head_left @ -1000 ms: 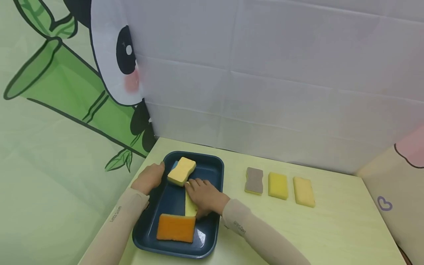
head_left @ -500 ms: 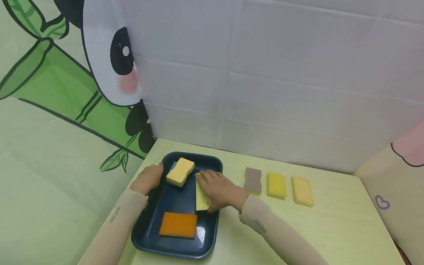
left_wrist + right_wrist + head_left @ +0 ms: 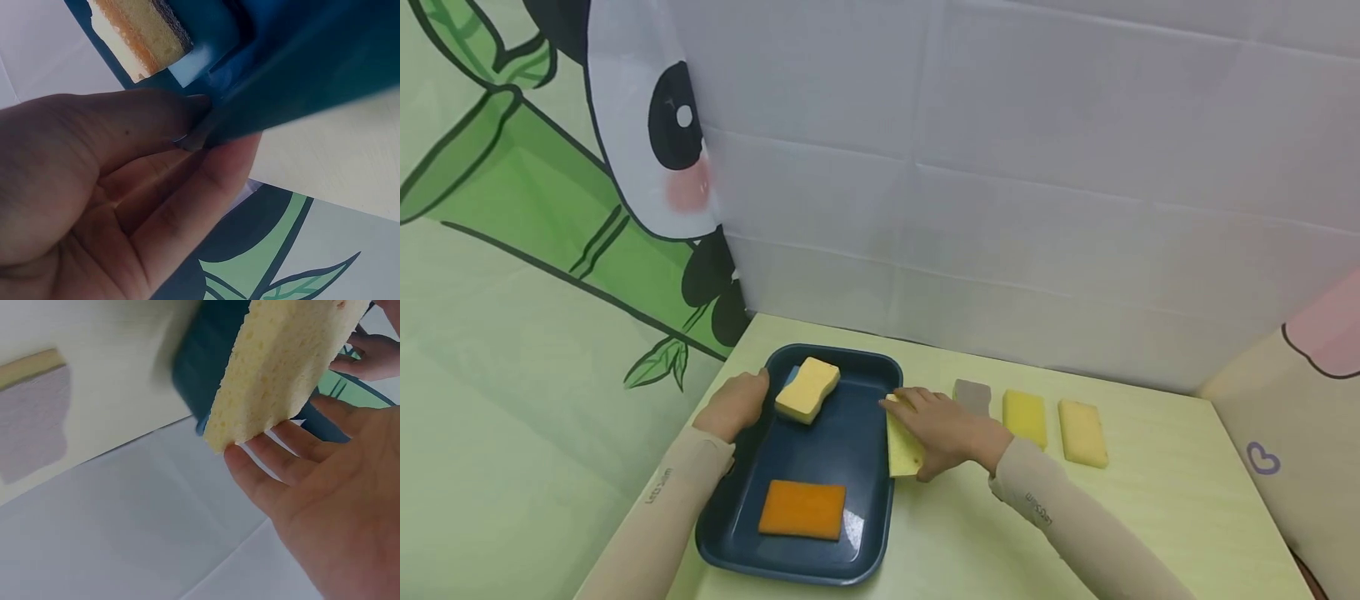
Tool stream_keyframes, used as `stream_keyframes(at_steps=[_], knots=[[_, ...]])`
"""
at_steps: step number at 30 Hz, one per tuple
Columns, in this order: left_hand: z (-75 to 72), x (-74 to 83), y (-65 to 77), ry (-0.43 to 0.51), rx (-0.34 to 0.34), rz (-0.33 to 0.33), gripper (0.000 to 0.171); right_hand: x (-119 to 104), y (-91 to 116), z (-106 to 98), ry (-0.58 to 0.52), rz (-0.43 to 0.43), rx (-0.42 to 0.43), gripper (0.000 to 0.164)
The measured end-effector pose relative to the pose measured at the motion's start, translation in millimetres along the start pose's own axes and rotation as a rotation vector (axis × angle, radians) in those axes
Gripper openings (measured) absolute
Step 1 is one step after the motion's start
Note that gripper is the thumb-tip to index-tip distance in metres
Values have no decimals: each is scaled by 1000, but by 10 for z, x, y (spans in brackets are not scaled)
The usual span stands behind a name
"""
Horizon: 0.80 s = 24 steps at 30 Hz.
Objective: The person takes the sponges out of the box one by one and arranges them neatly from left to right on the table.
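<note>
Held sponge (image 3: pixel 901 454): is hanging at the right rim of the blue tray (image 3: pixel 808 454); whether it is touching the rim, I cannot tell.
Right hand (image 3: pixel 943 429): is gripping the held sponge, fingertips pressing its far edge, thumb sitting toward the near end.
Left hand (image 3: pixel 735 404): is pinching the tray's left wall between thumb and fingers.
Sponge weight: is probably weighing very little, judging by the open pores.
Sponge stiffness: is keeping a flat face; likely yielding under a squeeze and springing back.
Sponge surface: is showing rough pores, probably giving fingertips good friction; a hard corner pinch could be tearing it.
Best hold: opposite edges, as the right hand is doing, lightly.
Tray: is looking glossy and rigid, perhaps sliding when nudged; the rim is offering the surest hold.
Inside tray: orange sponge (image 3: pixel 802 510) is lying flat; notched cream sponge (image 3: pixel 808 390) is resting farther back.
Table (image 3: pixel 970 533): gray-topped sponge (image 3: pixel 972 396), bright yellow sponge (image 3: pixel 1024 419) and pale yellow sponge (image 3: pixel 1082 433) are lying in a row.
</note>
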<state>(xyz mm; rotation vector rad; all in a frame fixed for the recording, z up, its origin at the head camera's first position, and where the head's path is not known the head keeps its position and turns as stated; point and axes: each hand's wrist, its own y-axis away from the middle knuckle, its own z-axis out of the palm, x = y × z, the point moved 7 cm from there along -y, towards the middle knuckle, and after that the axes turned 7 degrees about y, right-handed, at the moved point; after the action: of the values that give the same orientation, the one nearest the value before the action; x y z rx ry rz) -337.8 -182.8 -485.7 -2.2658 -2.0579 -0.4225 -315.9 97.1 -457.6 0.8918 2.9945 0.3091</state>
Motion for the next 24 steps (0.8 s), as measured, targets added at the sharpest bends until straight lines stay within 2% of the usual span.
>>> stream_keyframes(at_steps=[9,15,24], knots=[[-52,-80,-19,-2,4,-5,43,362,312,88,-54,6,40,107],[-86,-132,-9,8,7,-22,43,662,553,217,-99,18,78,106],[-107,-247,2,8,1,-48,44,1167,891,514,-126,126,16,106]])
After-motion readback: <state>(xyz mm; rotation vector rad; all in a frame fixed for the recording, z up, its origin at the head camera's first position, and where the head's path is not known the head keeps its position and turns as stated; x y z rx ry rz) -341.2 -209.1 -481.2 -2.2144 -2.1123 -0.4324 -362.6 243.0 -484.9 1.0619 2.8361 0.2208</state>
